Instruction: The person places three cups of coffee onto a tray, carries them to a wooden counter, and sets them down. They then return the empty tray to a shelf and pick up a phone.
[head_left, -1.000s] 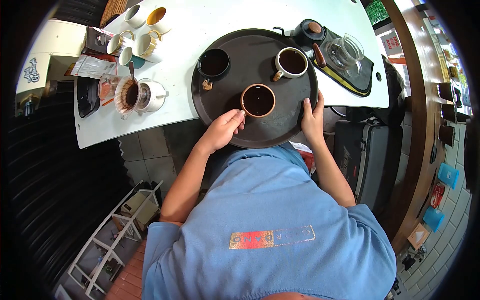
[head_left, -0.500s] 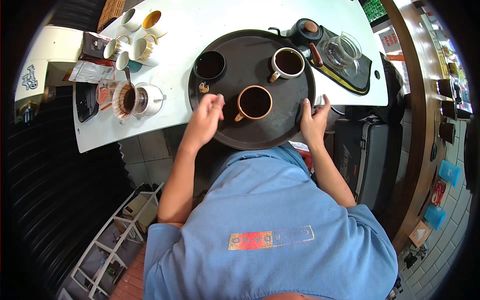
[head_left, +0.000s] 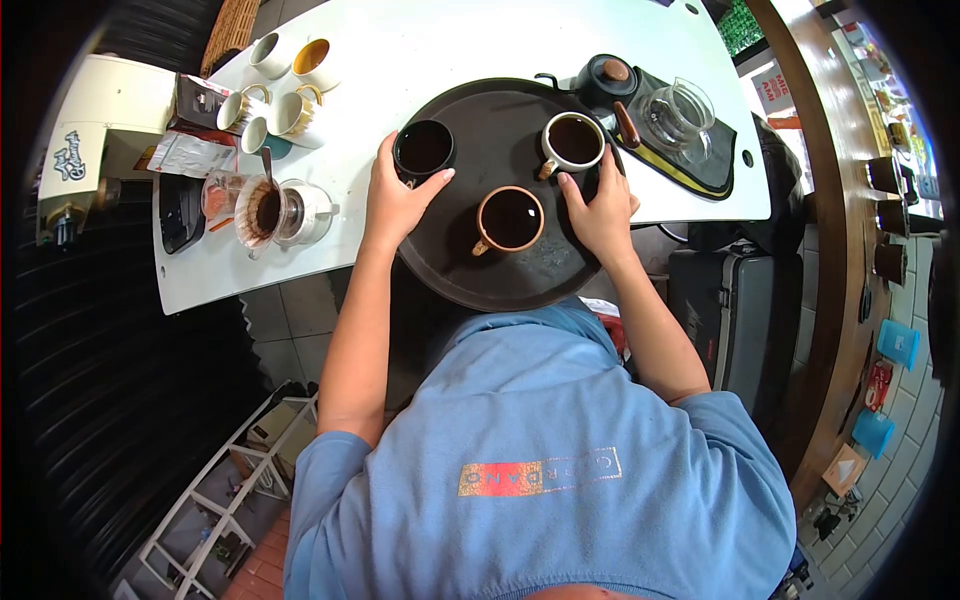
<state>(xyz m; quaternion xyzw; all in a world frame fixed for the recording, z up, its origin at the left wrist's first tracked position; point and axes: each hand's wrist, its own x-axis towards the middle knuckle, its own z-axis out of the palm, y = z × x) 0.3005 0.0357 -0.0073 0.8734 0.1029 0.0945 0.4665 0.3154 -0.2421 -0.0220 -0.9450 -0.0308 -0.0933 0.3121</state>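
A round dark serving tray (head_left: 462, 270) extends over the white table's front edge, with three filled cups on it. My left hand (head_left: 400, 200) is closed on its left rim, thumb over the top beside the black cup (head_left: 424, 148). Across from it, my right hand (head_left: 602, 212) grips the right rim, its thumb just below the white cup (head_left: 573, 140). Closest to my body stands a brown-rimmed cup (head_left: 510, 218). All three hold dark liquid.
Behind the tray's right side are a black kettle (head_left: 606, 82) and a glass server (head_left: 676, 118) on a dark mat. Several mugs (head_left: 300, 112) stand at left, near a coffee dripper (head_left: 258, 208) with a paper filter. A black case (head_left: 745, 320) stands right of me.
My left hand has moved up and taken hold of the tray's left rim. My right hand has shifted inward, its thumb now over the tray. The cups keep their places on it.
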